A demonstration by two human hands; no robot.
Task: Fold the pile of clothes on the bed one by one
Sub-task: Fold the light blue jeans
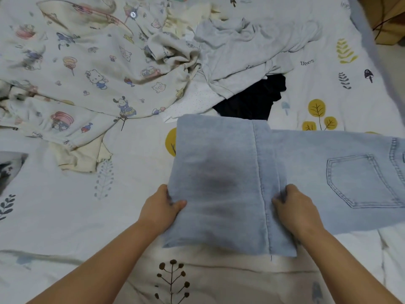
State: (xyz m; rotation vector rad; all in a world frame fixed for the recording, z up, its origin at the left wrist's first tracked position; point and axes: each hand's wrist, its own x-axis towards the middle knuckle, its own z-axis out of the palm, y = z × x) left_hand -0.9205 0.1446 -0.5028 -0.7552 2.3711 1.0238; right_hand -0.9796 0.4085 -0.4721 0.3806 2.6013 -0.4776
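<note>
Nearby, both hands (161,207) (295,208) pinch folded jeans (219,167); bedsheet (306,62) reads "Ilees".

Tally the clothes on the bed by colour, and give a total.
Light blue: 1, the jeans gripped by the left hand and right hand
Cartoon print: 1, pyjama top
Grey: 1, top
Black: 1, garment
Cream: 1, piece
Total: 5 distinguishable

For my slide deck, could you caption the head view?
Both hands, left hand and right hand, grip folded light-blue jeans on the printed bedsheet, unfolded clothes pile behind.
</note>
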